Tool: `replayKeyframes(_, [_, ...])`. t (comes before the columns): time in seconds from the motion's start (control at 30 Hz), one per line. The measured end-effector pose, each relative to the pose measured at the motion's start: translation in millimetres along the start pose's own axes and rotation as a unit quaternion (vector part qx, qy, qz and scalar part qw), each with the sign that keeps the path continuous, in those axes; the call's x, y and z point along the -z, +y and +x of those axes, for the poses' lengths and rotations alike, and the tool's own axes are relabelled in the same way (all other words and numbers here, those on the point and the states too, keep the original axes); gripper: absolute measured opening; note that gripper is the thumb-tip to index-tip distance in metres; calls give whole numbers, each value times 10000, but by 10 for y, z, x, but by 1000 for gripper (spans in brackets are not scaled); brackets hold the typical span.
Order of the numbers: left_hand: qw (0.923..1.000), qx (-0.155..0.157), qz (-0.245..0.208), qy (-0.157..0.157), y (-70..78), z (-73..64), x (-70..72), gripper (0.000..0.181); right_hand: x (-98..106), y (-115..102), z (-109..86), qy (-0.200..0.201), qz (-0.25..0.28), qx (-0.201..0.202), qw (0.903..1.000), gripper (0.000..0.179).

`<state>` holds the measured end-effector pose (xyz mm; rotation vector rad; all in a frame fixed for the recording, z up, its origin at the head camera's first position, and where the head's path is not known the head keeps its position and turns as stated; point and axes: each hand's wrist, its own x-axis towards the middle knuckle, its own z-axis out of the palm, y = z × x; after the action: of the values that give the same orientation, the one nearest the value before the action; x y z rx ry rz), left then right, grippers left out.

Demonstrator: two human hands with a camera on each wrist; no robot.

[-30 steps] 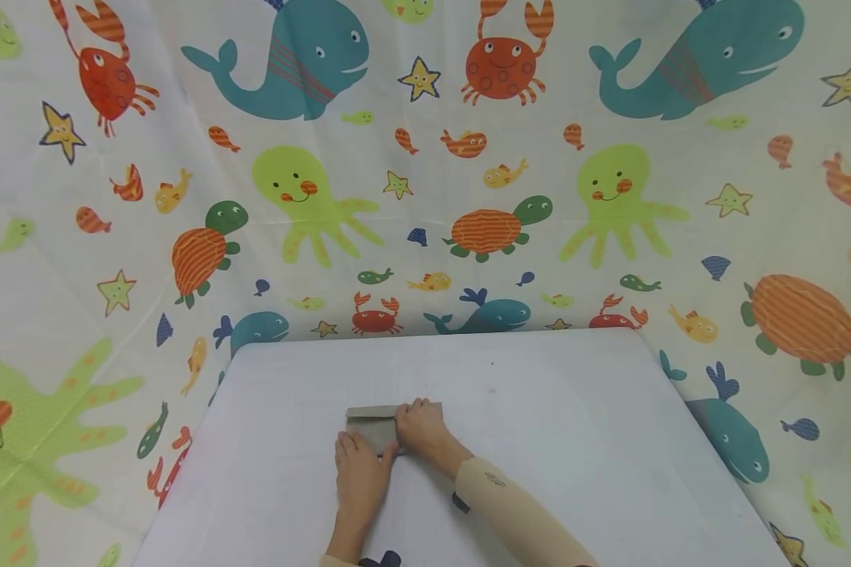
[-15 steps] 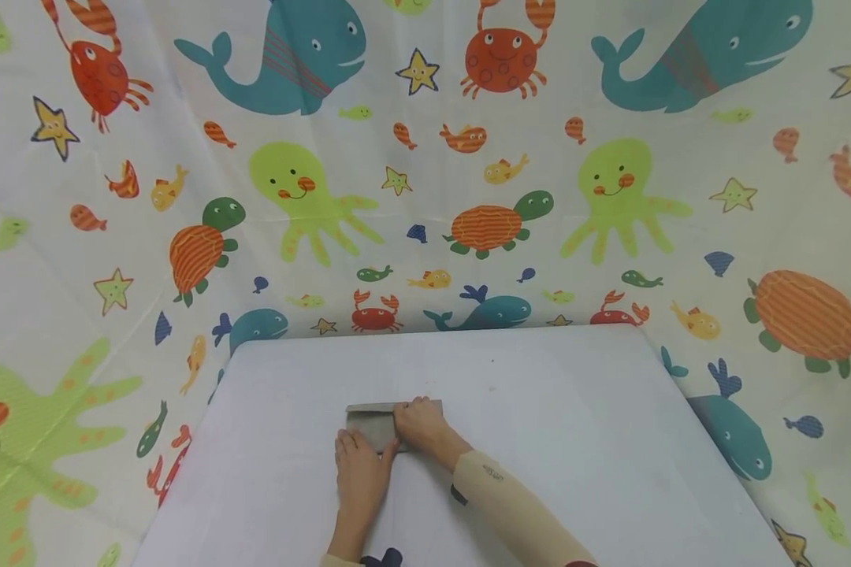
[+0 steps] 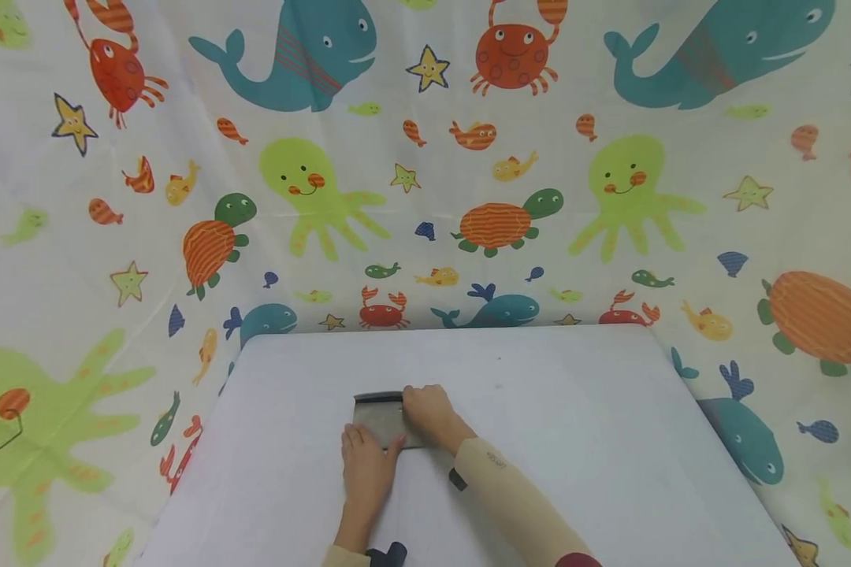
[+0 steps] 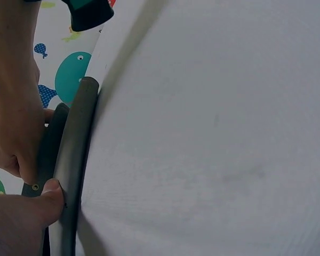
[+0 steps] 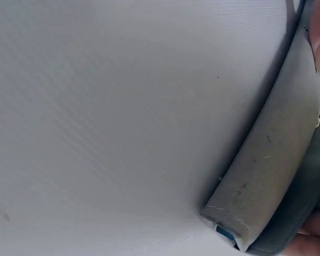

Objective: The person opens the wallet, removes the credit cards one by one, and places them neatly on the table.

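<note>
A flat grey case with a dark-edged flap lies on the white table. My left hand holds its near left corner, thumb along the front edge. At the right end, my right hand grips the flap with curled fingers. The left wrist view shows the left thumb pressed against the case's rounded edge, close to a small round stud on the dark flap. In the right wrist view, a worn corner of the case shows a bit of blue. The right hand hides the case's far right end.
The white table carries a few small dark specks. Behind and beside it hangs a cloth printed with sea animals. Dark straps with devices sit on both wrists, beside beige sleeves.
The flap along the case's far edge has tipped up, and its dark side now shows where a pale strip was. Both hands stay on the case. The head view has shifted slightly.
</note>
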<state>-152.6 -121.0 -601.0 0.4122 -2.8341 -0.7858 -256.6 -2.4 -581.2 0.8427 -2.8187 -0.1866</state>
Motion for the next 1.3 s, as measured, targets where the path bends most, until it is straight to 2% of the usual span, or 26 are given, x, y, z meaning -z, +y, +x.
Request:
replayKeyframes(0.23, [9999,-58,62,105,0,-4,-7,96,0,38,-6,-327,-124,48,9994,15])
replayKeyframes(0.37, [10000,-45,17,62,4,-6,-8,97,-5,83,-30,-232,-14,-3,9997,20])
replayKeyframes(0.6, [10000,62,20,-33,21,-21,-15,97,-90,205,-74,184,294,124,9993,25])
replayKeyframes(0.8, [9999,101,83,-104,23,-19,-24,98,-108,318,-113,84,841,15,9964,36])
replayKeyframes(0.93, [9999,86,41,-122,23,-20,-21,97,-98,389,-122,70,1329,-21,9911,41])
replayKeyframes(1.1, [9999,21,5,-112,27,-35,-23,96,-122,461,-143,-40,2003,-265,9794,40])
replayKeyframes(1.3, [9999,41,-92,-34,42,-41,-24,95,-171,530,-179,-304,2698,-647,9603,39])
